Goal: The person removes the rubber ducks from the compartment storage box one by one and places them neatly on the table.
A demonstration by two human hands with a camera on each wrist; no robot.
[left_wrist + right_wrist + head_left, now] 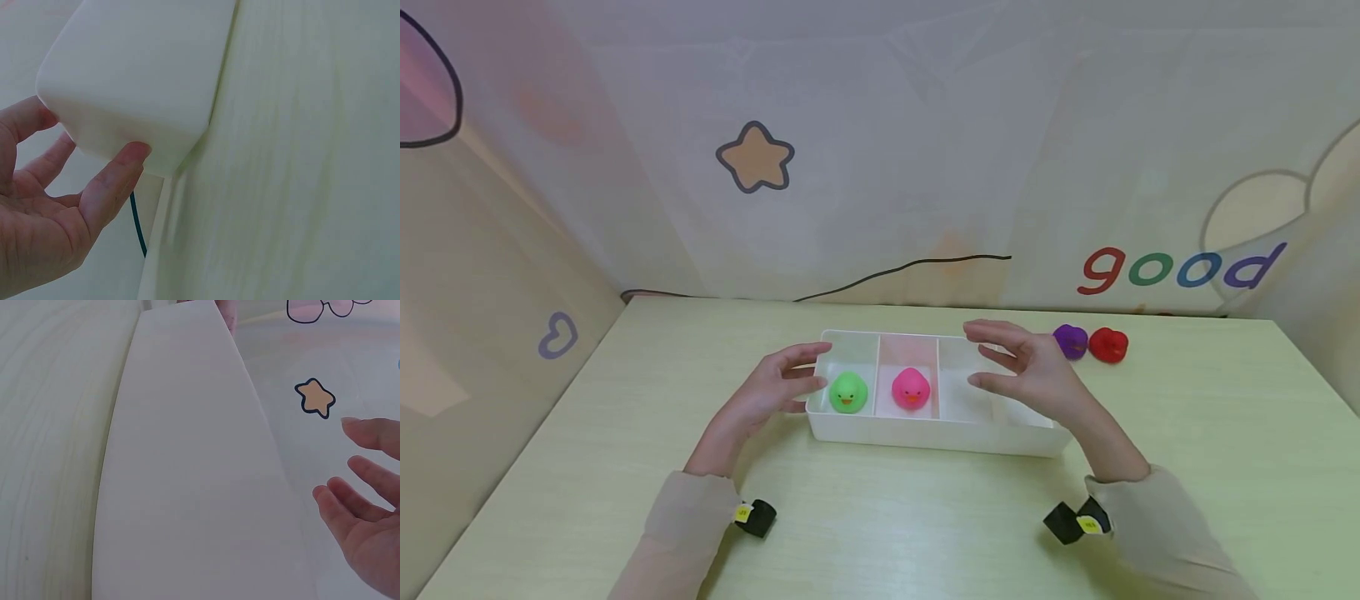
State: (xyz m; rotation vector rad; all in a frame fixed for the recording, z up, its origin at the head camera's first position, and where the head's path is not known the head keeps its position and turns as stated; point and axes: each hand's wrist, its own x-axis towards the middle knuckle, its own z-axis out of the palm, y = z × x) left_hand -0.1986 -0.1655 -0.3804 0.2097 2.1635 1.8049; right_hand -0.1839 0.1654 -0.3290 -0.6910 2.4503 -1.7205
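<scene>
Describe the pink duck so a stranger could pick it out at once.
Find the long white box on the pale table, its left end held by the left hand. Look in its second compartment from that end. The pink duck sits there, told by its colour from the green duck in the end compartment.

The left sleeve (688, 518) is pale beige; just beside it sits a small black block (762, 518) with a yellow label (742, 513). Well right of it, the right sleeve (1165, 525) matches, bearing a yellow-labelled black device (1063, 523).
</scene>
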